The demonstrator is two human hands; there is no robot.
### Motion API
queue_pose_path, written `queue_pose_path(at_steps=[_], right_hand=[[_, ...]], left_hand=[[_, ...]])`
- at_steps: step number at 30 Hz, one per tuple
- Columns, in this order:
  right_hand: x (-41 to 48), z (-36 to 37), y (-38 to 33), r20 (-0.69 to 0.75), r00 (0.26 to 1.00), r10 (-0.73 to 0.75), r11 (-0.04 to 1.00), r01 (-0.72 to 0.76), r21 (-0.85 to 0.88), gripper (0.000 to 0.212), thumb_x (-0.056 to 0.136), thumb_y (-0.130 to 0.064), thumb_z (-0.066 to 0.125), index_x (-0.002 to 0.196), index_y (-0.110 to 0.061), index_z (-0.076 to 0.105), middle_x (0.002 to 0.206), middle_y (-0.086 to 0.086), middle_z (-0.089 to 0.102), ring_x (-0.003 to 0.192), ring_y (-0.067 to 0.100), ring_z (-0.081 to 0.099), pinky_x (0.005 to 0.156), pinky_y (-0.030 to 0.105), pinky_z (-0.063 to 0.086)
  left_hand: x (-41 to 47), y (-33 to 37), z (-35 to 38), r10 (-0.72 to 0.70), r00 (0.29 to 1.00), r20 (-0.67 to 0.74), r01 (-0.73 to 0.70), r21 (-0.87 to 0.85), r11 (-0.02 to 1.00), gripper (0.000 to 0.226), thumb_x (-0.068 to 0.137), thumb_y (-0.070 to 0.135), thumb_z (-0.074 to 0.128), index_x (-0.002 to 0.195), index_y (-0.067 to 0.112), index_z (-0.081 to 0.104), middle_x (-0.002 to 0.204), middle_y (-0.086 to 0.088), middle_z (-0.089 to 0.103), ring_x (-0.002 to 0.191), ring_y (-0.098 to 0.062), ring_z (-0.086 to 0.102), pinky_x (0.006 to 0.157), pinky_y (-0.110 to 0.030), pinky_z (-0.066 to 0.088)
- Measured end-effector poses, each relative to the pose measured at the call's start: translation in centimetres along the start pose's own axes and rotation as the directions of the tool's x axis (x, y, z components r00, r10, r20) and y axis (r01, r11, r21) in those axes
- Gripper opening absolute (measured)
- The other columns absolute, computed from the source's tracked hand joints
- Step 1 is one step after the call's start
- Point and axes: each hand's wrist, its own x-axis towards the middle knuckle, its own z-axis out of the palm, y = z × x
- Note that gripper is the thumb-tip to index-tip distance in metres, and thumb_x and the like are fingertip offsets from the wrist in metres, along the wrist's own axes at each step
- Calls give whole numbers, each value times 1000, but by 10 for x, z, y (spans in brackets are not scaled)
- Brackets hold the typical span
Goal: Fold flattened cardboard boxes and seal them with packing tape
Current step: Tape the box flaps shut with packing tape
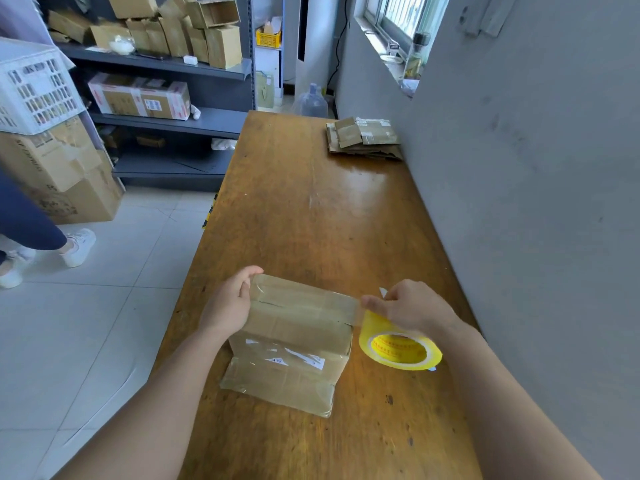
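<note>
Your brown cardboard box point(291, 344) stands close on the wooden surface point(311, 209). At its 3 o'clock your right hand point(412, 306) grips the yellow packing-tape roll point(398, 351); at 9 o'clock your left hand point(228, 303) clasps its corner. Loosen either and the box could slide, skewing the seal.

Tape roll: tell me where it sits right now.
In the head view, the tape roll is lower right of centre, beside the right end of the cardboard box on the table, gripped from above by the right hand.

wooden table point(311, 202) with box point(294, 341), flattened cardboard stack point(363, 138)
</note>
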Motion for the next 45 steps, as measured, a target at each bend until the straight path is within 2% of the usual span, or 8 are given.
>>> queue_pose_path(at_steps=[7,16,23,29,33,38,42,45], right_hand=[[2,20,10,-24,999,39,997,-38,73,69,83,-76,45,75,-12,70,59,-2,55,57,14,55,51,29,39],[2,36,17,-28,999,46,997,-44,70,67,83,-77,43,82,-15,68,62,-5,57,63,13,58,49,27,37],[7,47,19,-42,998,52,996,-49,73,73,83,-77,41,118,-19,68,69,-7,61,68,10,61,50,25,41],[13,48,21,-46,998,42,998,-40,49,73,84,-77,39,119,-20,68,82,-7,67,73,9,62,51,22,43],[16,55,23,-33,998,54,997,-52,58,75,83,-78,40,123,-20,67,91,-6,69,76,10,64,62,27,56],[13,59,21,-21,998,61,996,-59,66,72,87,-73,41,128,-17,62,88,-6,63,81,11,62,58,24,48],[13,61,18,-13,997,81,996,-81,34,72,87,-74,38,127,-19,62,89,-4,66,83,12,64,67,28,56],[13,61,18,-17,996,89,996,-89,14,71,88,-73,38,127,-20,62,91,-4,67,84,13,65,69,29,57]], left_hand=[[-2,3,0,-9,1000,-12,9,-17,1000,39,105,19,26,129,35,53,130,2,56,103,-16,53,86,-39,48],[-3,5,0,-29,999,-14,28,-27,999,39,105,19,26,131,33,52,137,-1,53,119,-21,50,83,-33,42],[-5,9,-1,-27,999,-17,26,-43,999,40,106,17,25,132,30,52,138,-2,52,123,-22,49,82,-30,39],[-6,10,-2,-19,1000,-19,18,-46,999,39,106,17,26,132,29,52,136,0,53,118,-20,50,84,-29,40],[-6,12,-3,-9,1000,-21,8,-41,999,39,106,18,26,133,29,52,134,0,54,117,-19,50,83,-29,40],[-7,12,-2,-4,1000,-21,3,-24,1000,39,106,19,26,134,30,51,135,-1,55,117,-20,51,83,-29,41],[-10,22,-1,74,992,-101,-44,271,961,41,104,15,33,140,29,46,132,2,59,109,-20,59,75,-32,48],[-13,31,0,145,987,-74,-89,505,859,44,104,28,34,147,19,37,144,0,50,122,-23,56,92,-39,47]])
